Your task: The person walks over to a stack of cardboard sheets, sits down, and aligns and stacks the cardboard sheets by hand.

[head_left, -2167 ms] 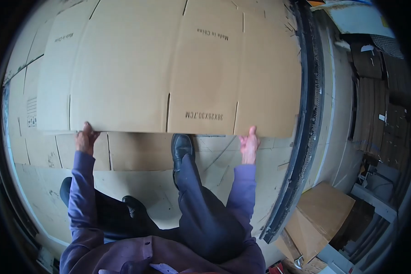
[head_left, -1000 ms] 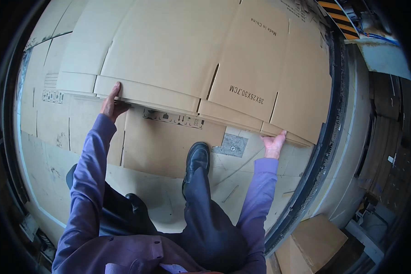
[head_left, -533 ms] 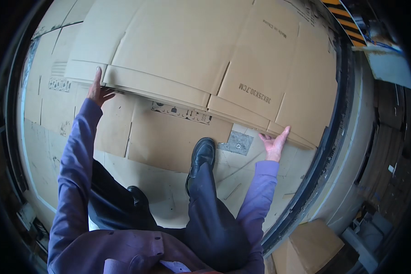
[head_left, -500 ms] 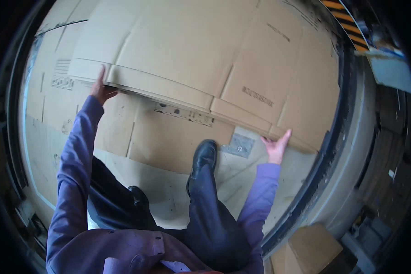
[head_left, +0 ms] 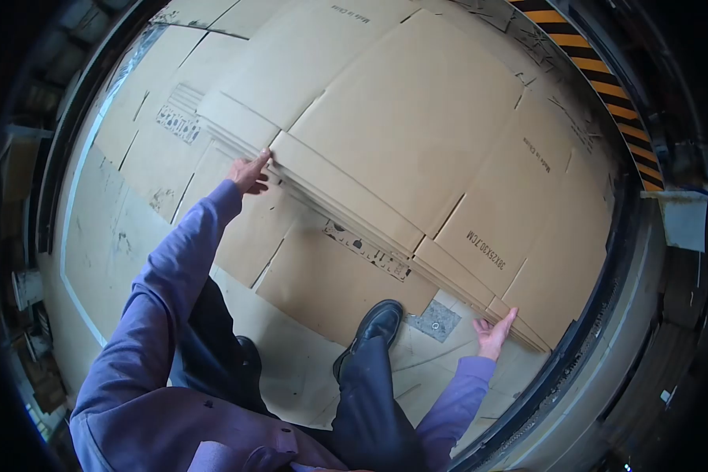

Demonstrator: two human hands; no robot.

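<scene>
A stack of flattened cardboard boxes [head_left: 417, 118], printed "Made in China" and "38X25X30.7CM", spreads out in front of me. At its near edge, my left hand [head_left: 251, 172] is closed, thumb on top and fingers curling under. My right hand [head_left: 493, 333] grips the same edge near the right corner, its thumb along the top and its other fingers partly hidden below the edge. Several layers show along that edge. More flat cardboard [head_left: 315, 287] with printed symbols lies beneath, between the stack and my feet.
My shoe [head_left: 379, 322] stands near a grey patch [head_left: 435, 321] on the floor. A dark raised rail [head_left: 598, 291] curves along the right side. A black and orange striped barrier [head_left: 598, 67] is at the upper right, above a pale box-like block [head_left: 682, 220]. Pale tape [head_left: 75, 291] marks the left.
My view has turned, so the stack and both hands appear lower and further right. Both hands stay on the stack's near edge. A cardboard box at lower right has left the view.
</scene>
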